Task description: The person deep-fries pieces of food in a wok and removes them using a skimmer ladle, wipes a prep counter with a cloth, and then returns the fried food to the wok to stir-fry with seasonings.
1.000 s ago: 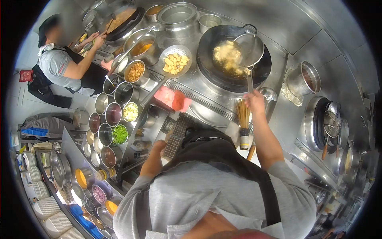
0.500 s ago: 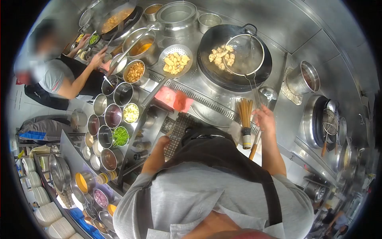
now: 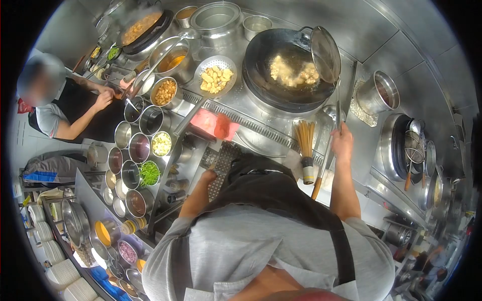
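My right hand point(image 3: 342, 144) is closed around the long handle of a round mesh strainer point(image 3: 325, 55). The strainer is tipped on edge at the right rim of a black wok point(image 3: 261, 83). Pale chunks of food point(image 3: 291, 71) lie in bubbling liquid in the wok. Near my right hand, a bamboo wok brush point(image 3: 306, 145) stands upright beside a wooden handle point(image 3: 317, 188). My left hand point(image 3: 208, 178) hangs low by my waist, near a dark perforated mat point(image 3: 221, 163); its fingers are hidden.
A perforated ladle point(image 3: 200, 85) holding golden chunks rests left of the wok. Several metal pots of ingredients, including chopped greens point(image 3: 150, 173), line the left side. A co-worker point(image 3: 75, 120) stands at far left by another wok point(image 3: 163, 25). A steel pot point(image 3: 386, 90) stands right.
The strainer has turned from lying flat over the wok to standing on edge at its right side. The food chunks now spread in bubbling liquid. The co-worker's hands have come together.
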`<state>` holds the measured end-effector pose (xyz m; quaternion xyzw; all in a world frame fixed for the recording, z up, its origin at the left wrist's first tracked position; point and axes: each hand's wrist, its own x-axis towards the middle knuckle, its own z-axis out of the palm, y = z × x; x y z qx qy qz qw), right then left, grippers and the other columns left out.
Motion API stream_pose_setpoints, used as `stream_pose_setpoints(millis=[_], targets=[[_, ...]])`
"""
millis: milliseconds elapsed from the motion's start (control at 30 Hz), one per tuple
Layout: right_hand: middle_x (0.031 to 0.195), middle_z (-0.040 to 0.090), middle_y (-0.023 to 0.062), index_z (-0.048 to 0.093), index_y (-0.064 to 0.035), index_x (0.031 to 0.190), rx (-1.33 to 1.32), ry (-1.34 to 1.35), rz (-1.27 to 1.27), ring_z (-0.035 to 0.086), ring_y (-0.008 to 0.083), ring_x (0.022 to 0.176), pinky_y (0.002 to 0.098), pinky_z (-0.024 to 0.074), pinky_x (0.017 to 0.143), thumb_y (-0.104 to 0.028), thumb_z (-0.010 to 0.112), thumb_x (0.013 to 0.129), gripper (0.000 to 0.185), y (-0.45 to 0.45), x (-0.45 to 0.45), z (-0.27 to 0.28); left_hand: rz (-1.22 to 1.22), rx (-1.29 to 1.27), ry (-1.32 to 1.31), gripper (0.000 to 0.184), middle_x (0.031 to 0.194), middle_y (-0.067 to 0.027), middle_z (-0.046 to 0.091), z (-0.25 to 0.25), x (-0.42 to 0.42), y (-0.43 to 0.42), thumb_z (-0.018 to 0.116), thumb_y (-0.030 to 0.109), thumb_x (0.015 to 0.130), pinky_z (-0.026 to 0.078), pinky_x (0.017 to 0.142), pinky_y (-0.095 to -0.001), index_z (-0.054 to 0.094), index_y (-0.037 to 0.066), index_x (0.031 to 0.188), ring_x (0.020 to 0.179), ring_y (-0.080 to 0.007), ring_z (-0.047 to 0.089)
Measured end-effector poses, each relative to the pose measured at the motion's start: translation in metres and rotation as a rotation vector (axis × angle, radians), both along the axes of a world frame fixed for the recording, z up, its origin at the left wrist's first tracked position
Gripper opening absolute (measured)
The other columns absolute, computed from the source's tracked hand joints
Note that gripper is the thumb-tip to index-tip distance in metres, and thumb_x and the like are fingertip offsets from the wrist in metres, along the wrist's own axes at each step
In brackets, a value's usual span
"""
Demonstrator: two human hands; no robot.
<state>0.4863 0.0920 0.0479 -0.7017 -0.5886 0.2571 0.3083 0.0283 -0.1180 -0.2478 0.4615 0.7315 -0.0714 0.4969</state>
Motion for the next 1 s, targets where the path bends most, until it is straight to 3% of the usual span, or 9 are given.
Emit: stream_pose_setpoints(millis=[200,267,367,467,633,800,900,967,1000], targets=[[0.07,0.064,0.0076,0.051,-0.0044,0.126,-0.091,0.22,0.086,0.051,0.0134,0.042,0.0289,0.0424,0.041,-0.003,0.046,0.079,0.047,0.001,-0.024,0.001,0.178,-0.091,0.008,0.023,0.094,-0.0101,0.065,-0.02,-0.011,-0.011,0.061,0.018,0.076,0.054,0.057,-0.0411,0.065,0.009,0.097,0.078,-0.0261,0.065],[0.072,0.064,0.0086,0.051,-0.0031,0.125,-0.103,0.109,0.146,0.051,0.0133,0.042,0.0289,0.0416,0.04,-0.001,0.045,0.08,0.045,0.005,-0.032,-0.013,-0.577,0.142,0.119,0.023,0.095,-0.0099,0.065,-0.059,-0.029,-0.023,0.061,0.018,0.077,0.054,0.066,-0.0407,0.066,0.009,0.097,0.079,-0.0298,0.065],[0.073,0.064,0.0092,0.049,0.0011,0.125,-0.19,0.231,0.188,0.052,0.0138,0.042,0.0289,0.0405,0.038,-0.002,0.045,0.083,0.042,0.011,-0.047,-0.025,-0.651,0.187,0.144,0.023,0.096,-0.0106,0.065,-0.031,-0.023,-0.031,0.063,0.016,0.073,0.053,0.073,-0.0395,0.067,0.009,0.094,0.083,-0.032,0.063],[0.074,0.063,0.0093,0.051,0.0038,0.12,-0.257,0.457,0.204,0.053,0.0138,0.044,0.0275,0.0395,0.038,-0.004,0.048,0.084,0.036,0.021,-0.055,-0.028,-0.073,-0.013,-0.013,0.024,0.083,-0.0152,0.064,-0.026,-0.015,-0.037,0.049,0.02,0.084,0.053,0.046,-0.0391,0.062,0.004,0.096,0.063,-0.0271,0.065],[0.075,0.062,0.0107,0.048,0.0045,0.119,-0.393,0.948,0.118,0.047,0.0125,0.04,0.0238,0.0331,0.032,-0.004,0.05,0.082,0.038,0.017,-0.034,-0.043,0.06,0.064,-0.151,0.027,0.08,-0.0142,0.063,-0.069,-0.028,-0.055,0.048,0.024,0.085,0.052,0.045,-0.0374,0.06,0.004,0.1,0.059,-0.0261,0.063],[0.075,0.062,0.0116,0.048,0.0041,0.115,-0.381,0.96,0.033,0.047,0.0126,0.039,0.0237,0.0317,0.031,-0.004,0.05,0.083,0.033,-0.021,-0.01,-0.038,0.202,0.123,-0.198,0.026,0.077,-0.0142,0.063,-0.071,-0.026,-0.066,0.048,0.022,0.084,0.052,0.044,-0.0367,0.06,0.003,0.097,0.055,-0.0249,0.061],[0.074,0.062,0.0098,0.048,0.0044,0.117,-0.43,0.908,0.059,0.046,0.0123,0.038,0.0232,0.0321,0.031,-0.004,0.05,0.084,0.035,-0.041,0.001,-0.021,-0.009,0.072,-0.137,0.023,0.074,-0.0128,0.063,-0.072,-0.031,-0.055,0.05,0.021,0.083,0.052,0.045,-0.0376,0.063,0.004,0.091,0.055,-0.0247,0.062],[0.072,0.061,0.0078,0.049,0.0041,0.12,-0.397,0.829,0.093,0.047,0.0117,0.038,0.0223,0.0328,0.032,-0.005,0.05,0.084,0.037,-0.051,0.005,-0.018,0.055,-0.199,-0.099,0.032,0.094,-0.0106,0.065,-0.06,-0.029,-0.044,0.065,0.017,0.062,0.051,0.076,-0.0396,0.068,0.011,0.093,0.093,-0.0292,0.061],[0.072,0.061,0.0078,0.049,0.0041,0.12,-0.397,0.831,0.09,0.047,0.0117,0.038,0.0223,0.0328,0.032,-0.005,0.05,0.084,0.037,-0.051,0.005,-0.013,0.052,-0.201,-0.096,0.032,0.094,-0.0106,0.065,-0.053,-0.029,-0.037,0.065,0.017,0.062,0.051,0.076,-0.0396,0.068,0.011,0.093,0.093,-0.0292,0.061]])
